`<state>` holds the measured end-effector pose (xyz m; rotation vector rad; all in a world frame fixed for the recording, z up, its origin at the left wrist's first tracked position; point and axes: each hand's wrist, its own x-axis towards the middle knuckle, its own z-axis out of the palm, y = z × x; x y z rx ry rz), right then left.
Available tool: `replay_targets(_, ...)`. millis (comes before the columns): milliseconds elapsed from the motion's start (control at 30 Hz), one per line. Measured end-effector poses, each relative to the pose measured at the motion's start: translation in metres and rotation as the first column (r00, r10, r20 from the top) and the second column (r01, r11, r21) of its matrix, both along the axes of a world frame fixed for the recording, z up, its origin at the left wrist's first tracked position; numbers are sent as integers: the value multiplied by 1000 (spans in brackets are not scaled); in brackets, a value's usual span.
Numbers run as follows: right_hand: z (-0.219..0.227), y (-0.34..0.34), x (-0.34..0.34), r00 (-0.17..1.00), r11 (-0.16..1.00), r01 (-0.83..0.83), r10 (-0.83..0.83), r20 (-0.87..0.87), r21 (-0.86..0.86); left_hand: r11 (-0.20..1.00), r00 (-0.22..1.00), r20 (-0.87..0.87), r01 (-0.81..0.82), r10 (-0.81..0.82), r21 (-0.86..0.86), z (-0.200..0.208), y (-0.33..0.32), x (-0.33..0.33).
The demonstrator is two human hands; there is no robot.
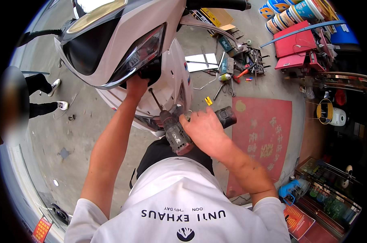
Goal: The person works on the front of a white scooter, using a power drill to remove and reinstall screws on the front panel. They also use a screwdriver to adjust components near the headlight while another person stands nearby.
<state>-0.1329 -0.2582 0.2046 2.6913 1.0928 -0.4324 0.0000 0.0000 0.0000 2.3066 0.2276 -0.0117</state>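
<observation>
A white scooter (141, 28) stands in front of me, its headlight (143, 52) at the upper middle. My left hand (136, 86) reaches up into the dark gap below the headlight; the panel hides its fingers. My right hand (204, 126) is wrapped round the grip of a worn cordless drill (176, 135). The drill's long bit (154, 98) points up and to the left, over the white lower front panel (175, 77). Whether its tip touches a screw is too small to tell.
Scattered hand tools (232, 77) and a white sheet (201, 62) lie on the floor beyond the scooter. At right are a red mat (262, 141), a red toolbox (295, 42) and stacked buckets (297, 16). Another person's legs (41, 95) show at the left.
</observation>
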Motion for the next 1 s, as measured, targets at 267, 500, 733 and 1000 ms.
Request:
replay_targets(267,10,-23,7,928,941,246,-159,-336,234,991,998,50,-40,47,-129,35,-22,-11)
replay_targets(500,8,-90,-49,735,591,676,-497,-461,441,986,977,154,-128,145,-111,76,-48,-8)
replay_targets(733,-28,-172,10,413,225,890,-765,-493,396,906,956,24,-268,292,-326,65,-51,9)
replay_targets(1000,-144,-160,221,741,564,671,-480,-469,482,611,854,-370,-520,366,-596,97,-59,-3)
